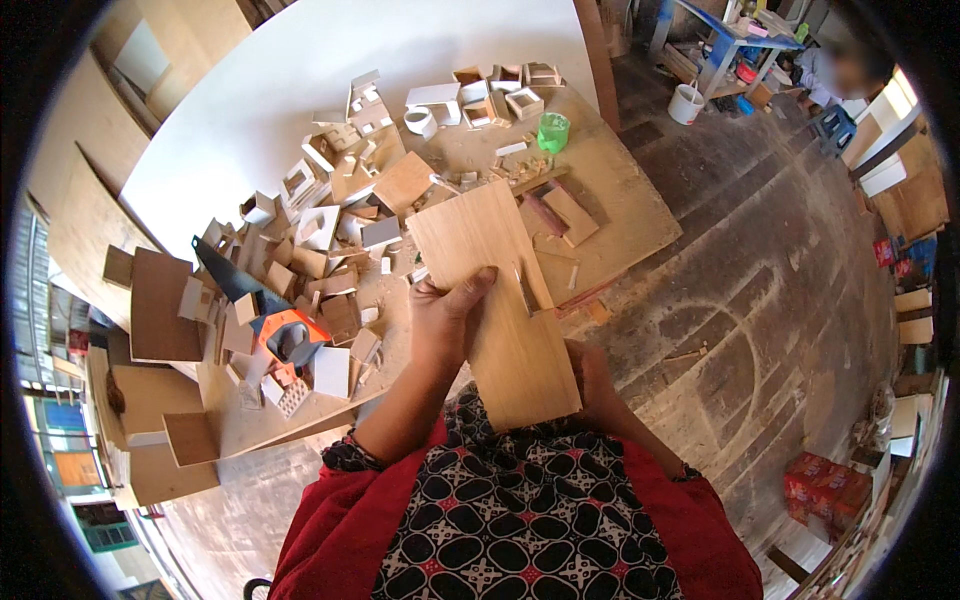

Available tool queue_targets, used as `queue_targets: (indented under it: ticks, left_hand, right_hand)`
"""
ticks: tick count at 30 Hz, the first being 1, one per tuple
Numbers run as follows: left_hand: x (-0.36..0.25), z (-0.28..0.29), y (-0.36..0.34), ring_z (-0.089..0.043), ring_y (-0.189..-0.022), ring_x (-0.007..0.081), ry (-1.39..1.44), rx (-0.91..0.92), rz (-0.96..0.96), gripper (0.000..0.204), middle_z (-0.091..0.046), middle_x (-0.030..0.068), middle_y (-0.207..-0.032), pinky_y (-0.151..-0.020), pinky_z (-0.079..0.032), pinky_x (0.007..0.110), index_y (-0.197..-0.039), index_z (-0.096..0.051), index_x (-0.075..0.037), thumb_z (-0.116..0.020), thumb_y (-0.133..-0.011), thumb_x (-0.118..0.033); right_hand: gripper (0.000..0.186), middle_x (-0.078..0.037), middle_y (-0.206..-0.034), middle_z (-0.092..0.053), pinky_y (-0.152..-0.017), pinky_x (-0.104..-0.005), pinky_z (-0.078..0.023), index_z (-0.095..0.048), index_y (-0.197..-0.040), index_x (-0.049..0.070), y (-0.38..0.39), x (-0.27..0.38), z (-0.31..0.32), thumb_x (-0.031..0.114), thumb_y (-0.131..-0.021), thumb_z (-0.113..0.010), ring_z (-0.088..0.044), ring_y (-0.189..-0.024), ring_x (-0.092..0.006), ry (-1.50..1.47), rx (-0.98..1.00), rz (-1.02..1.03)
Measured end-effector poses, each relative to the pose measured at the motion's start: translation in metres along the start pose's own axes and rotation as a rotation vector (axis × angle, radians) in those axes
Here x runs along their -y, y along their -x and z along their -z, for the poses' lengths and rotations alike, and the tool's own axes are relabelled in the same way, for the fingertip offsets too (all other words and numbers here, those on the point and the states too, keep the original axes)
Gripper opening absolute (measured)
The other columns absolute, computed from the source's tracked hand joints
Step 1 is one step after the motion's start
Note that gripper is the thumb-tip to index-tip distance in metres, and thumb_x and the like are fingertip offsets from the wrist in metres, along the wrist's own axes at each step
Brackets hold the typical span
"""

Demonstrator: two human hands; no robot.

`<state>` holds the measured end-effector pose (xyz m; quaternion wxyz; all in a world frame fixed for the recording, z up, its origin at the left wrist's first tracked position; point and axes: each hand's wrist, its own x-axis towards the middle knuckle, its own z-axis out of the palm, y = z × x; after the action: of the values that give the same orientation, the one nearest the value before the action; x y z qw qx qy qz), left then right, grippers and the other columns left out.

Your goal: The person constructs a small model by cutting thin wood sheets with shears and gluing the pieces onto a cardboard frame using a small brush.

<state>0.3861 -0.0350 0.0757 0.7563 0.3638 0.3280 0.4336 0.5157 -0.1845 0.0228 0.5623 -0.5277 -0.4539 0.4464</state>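
A light wooden board [500,360] is held upright and slightly tilted in front of my body. My left hand [455,310] is closed on its left side, thumb across the face. Low on the opposite side, my right hand [590,375] holds the edge, its fingers mostly hidden behind the wood. A narrow notch or thin strip shows near the board's right edge, too small to make out. Behind it, the worktable [640,220] carries many small wooden and white offcuts and box-like pieces, a handsaw [290,338] with an orange handle at the left, and a green plastic cup [553,132].
A large white panel [220,110] stands behind the table, with plywood sheets [145,300] at the left. The stained floor [720,360] extends right toward a white bucket [685,104], a blue-edged bench, a seated person [820,85] at the back, and red packs [820,490].
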Motion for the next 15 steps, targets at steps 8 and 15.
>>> queue_targets:
  ticks: [8,15]
  left_hand:
    - [-0.002,0.013,-0.002,-0.066,-0.081,0.0146,-0.038,0.04,-0.014,0.02,-0.069,0.0077,-0.094,-0.074,-0.053,0.03,-0.098,-0.067,-0.001,-0.072,-0.079,-0.004]
    - [-0.006,0.014,-0.006,-0.066,-0.081,0.0142,-0.027,0.043,-0.044,0.019,-0.069,0.0076,-0.093,-0.074,-0.053,0.029,-0.098,-0.067,-0.001,-0.071,-0.08,-0.002]
  right_hand:
    - [0.038,-0.014,-0.095,-0.07,-0.071,-0.0306,-0.052,-0.061,-0.111,-0.002,-0.012,0.011,-0.012,0.009,-0.076,-0.072,-0.064,-0.082,-0.013,0.219,-0.03,-0.042]
    - [0.037,-0.015,-0.094,-0.069,-0.072,-0.0311,-0.052,-0.059,-0.113,-0.001,-0.014,-0.004,-0.019,0.009,-0.078,-0.068,-0.066,-0.083,-0.016,0.006,-0.066,-0.067]
